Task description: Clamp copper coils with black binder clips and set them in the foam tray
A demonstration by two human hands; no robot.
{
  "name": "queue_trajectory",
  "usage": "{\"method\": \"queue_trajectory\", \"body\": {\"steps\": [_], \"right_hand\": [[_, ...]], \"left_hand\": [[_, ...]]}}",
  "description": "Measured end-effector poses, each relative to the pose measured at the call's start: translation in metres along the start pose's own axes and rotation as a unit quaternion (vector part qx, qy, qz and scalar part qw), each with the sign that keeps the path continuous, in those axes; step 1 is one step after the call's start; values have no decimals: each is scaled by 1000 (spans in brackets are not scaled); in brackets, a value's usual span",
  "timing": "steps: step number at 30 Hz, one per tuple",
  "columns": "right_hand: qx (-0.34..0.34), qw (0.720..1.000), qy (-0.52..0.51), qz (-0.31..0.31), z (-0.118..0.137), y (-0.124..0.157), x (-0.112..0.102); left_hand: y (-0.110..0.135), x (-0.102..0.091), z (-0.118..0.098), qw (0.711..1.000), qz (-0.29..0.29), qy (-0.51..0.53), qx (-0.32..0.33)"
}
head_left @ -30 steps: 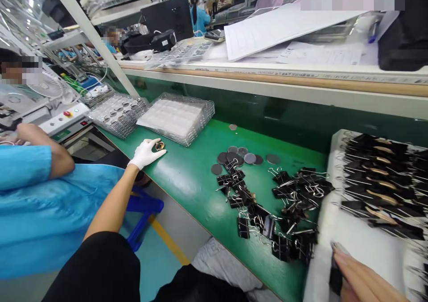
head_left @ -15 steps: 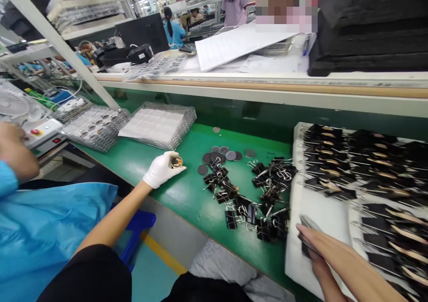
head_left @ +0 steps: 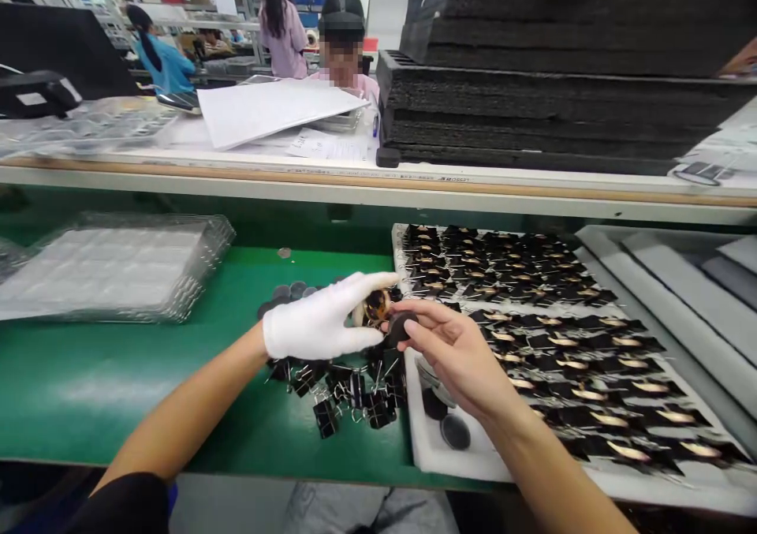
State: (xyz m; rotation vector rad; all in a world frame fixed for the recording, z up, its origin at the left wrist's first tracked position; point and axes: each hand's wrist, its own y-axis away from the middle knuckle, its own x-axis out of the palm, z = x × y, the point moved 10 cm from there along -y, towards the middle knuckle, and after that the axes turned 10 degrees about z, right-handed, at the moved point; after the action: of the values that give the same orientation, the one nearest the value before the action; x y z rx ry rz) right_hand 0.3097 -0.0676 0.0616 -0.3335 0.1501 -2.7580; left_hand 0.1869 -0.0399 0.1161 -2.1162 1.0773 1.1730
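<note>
My left hand (head_left: 322, 317), in a white glove, has its thumb and fingers around a small round part (head_left: 377, 304) with a gold and black face. My bare right hand (head_left: 453, 345) pinches a dark round disc (head_left: 402, 326) close beside that part; whether they touch I cannot tell. Below my left hand lies a heap of black binder clips (head_left: 355, 392) with wire handles. Several grey discs (head_left: 289, 291) lie behind the glove, partly hidden. Under my right wrist, another dark disc (head_left: 455, 431) rests on the white foam tray (head_left: 438, 459).
Rows of clipped parts (head_left: 568, 345) fill much of the foam tray. Clear plastic trays (head_left: 206, 258) are stacked at left on the green table (head_left: 230, 408). A shelf (head_left: 284, 187) crosses behind, bearing black foam sheets (head_left: 532, 116). Co-workers are in the background.
The view has swung right. My left hand has carried the round part over to the clips, and my right hand has come up from the foam tray with a disc to meet it.
</note>
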Motion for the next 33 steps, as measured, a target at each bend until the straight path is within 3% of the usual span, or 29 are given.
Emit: {"method": "queue_trajectory", "body": {"steps": [2,3,6,8,13,16,18,23,29,33], "right_hand": [[-2,1000,-17,-13,-6,0,-2],[-5,1000,-26,-16,-8,0,-2],[-5,999,-46,-6,-15,-2,2],[9,999,-46,13,-20,-3,7],[50,998,-47,-10,-33,-1,2],[61,996,-48,-39,-38,2,-5],[64,996,-46,-43,-39,2,-7],[59,996,-44,-42,-41,3,-7],[54,995,-55,-55,-43,4,-9],[26,997,-37,-57,-37,3,-8]], "left_hand": [[0,10,4,998,52,47,-9],[0,11,8,997,50,50,-20],[0,9,20,998,-6,-8,-58],[-2,12,24,996,-15,-52,-69],[-1,19,14,998,70,-2,-8],[2,16,9,995,92,42,-5],[2,14,10,996,73,38,-17],[-2,14,13,998,-41,-41,-32],[3,11,3,970,-151,-188,-4],[4,0,7,968,-190,-162,-29]]}}
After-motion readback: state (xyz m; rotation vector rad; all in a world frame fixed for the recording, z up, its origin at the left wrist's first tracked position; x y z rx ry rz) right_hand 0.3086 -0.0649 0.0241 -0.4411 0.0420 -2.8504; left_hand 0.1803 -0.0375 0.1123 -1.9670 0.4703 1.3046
